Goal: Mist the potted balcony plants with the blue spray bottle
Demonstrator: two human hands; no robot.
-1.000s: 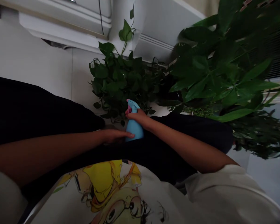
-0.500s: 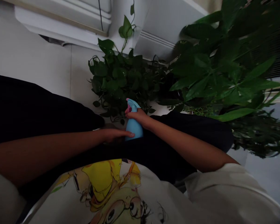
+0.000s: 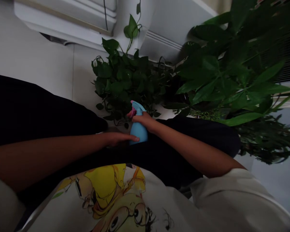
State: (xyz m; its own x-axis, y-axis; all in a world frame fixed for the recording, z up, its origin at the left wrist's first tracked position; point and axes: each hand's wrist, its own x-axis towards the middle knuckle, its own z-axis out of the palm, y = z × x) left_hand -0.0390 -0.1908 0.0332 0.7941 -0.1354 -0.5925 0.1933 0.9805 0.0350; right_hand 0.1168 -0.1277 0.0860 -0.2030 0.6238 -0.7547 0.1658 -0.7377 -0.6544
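A light-blue spray bottle [image 3: 138, 130] with a pink trigger [image 3: 132, 112] stands roughly upright in front of my lap, its nozzle pointing left toward a leafy vine plant [image 3: 125, 75]. Round the bottle's neck my right hand [image 3: 144, 120] is closed, with a finger at the trigger. Low on the bottle, my left hand [image 3: 119, 138] holds it from the left, thumb lying across the blue side. The other left fingers are mostly hidden beneath or behind the bottle.
A big broad-leaved plant [image 3: 232, 74] fills the right side, with more foliage [image 3: 265, 145] below it. White cabinet-like units [image 3: 67, 16] line the back. Pale floor tiles [image 3: 50, 64] show at left. My dark-trousered knees [image 3: 38, 112] flank the bottle.
The trigger and my right finger on it have moved outward, away from the bottle's neck. Both hands keep hold of the bottle, which has hardly shifted.
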